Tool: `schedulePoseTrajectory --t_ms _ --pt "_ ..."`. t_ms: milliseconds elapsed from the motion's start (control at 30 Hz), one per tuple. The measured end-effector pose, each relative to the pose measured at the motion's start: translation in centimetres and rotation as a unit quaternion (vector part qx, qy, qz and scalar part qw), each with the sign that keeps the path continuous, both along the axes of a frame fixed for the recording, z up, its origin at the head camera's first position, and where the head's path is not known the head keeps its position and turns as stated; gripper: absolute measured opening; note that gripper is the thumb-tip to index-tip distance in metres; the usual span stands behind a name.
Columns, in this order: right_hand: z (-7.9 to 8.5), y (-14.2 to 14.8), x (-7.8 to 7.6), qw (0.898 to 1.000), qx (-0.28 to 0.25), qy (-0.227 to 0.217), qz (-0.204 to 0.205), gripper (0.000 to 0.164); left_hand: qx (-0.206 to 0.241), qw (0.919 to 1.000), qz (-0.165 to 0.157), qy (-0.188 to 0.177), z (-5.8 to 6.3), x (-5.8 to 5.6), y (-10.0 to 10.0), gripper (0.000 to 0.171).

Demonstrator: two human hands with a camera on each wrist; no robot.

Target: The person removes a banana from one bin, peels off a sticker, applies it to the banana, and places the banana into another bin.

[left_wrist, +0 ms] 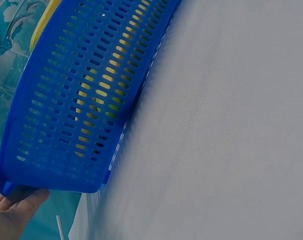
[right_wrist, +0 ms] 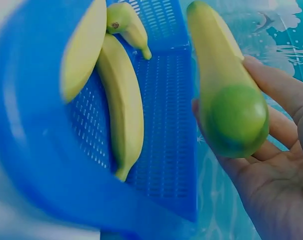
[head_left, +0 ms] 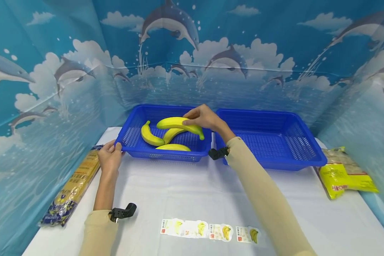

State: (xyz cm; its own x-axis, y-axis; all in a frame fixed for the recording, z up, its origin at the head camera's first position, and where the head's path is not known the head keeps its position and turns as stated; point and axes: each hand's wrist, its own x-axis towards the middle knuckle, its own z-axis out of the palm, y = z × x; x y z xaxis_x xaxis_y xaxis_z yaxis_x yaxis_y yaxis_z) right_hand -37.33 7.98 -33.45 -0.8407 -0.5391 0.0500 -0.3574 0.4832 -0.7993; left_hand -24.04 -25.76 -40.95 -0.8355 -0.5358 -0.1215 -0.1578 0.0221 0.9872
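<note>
A yellow banana with a green tip is held by my right hand, thumb on one side and fingers on the other, above the left blue basket. In the right wrist view the held banana points its green end at the camera. Three more bananas lie inside that basket: one at the left, one in the middle and one along the front wall. At the basket's front left corner, my left hand pinches the rim; the left wrist view shows fingers and thumb at the corner.
A second blue basket stands close on the right. A spaghetti packet lies at the left, a yellow and clear bag at the right. Several banana picture cards lie near the front. A dolphin-print curtain surrounds the table.
</note>
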Motion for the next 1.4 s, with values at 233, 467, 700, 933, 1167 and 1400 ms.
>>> schedulePoseTrajectory --t_ms 233,467,700,933,1167,1400 --pt "-0.4 0.8 1.5 0.997 -0.059 -0.034 -0.025 0.038 0.003 1.0000 -0.001 -0.002 0.0 0.0 -0.1 0.050" --pt "-0.5 1.6 3.2 0.994 -0.094 -0.039 -0.024 0.039 -0.003 1.0000 0.005 0.002 -0.1 0.1 0.0 0.049" --pt "-0.9 2.9 5.5 0.990 -0.136 -0.024 -0.017 0.035 0.002 1.0000 0.002 0.005 -0.1 0.0 0.2 0.050" --pt "-2.4 4.1 7.7 0.986 -0.169 -0.011 -0.007 0.030 0.002 1.0000 0.000 0.004 -0.3 0.0 0.0 0.049" --pt "-4.0 5.4 9.9 0.985 -0.169 -0.011 0.015 0.028 0.002 1.0000 0.000 -0.004 -0.3 0.1 -0.3 0.049" --pt "-5.1 6.9 12.0 0.988 -0.146 -0.022 0.031 0.029 0.009 1.0000 -0.001 0.001 -0.3 0.0 -0.1 0.049"
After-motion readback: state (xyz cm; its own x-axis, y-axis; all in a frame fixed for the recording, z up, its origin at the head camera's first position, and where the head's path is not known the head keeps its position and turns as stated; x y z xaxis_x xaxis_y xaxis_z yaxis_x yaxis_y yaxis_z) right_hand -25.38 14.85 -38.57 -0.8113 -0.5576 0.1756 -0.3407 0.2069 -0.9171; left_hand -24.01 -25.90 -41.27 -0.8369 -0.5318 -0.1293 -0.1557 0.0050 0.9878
